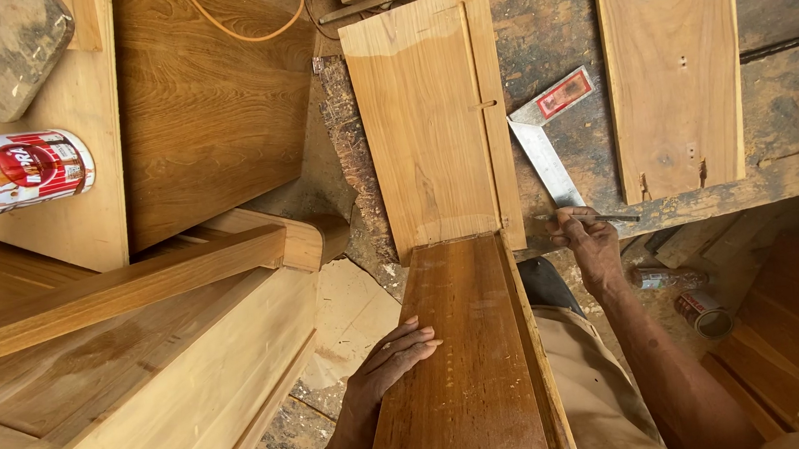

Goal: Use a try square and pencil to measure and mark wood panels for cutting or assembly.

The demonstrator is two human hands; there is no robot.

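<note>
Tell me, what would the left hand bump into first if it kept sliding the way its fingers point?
The left hand lies on the dark brown board, fingers pointing right across it. Going straight on, it would probably meet the board's raised right edge first, then the person's tan trousers.

Lighting: bright, even, warm daylight; source direction unclear. Shadows: soft, short, beneath the pale rectangular wooden panel [429, 116]. Glare: mild sheen on the red-and-white cylindrical can [14, 173]. Focus: sharp centrally. Distortion: wide-angle bending at edges; slight corner softness.
</note>
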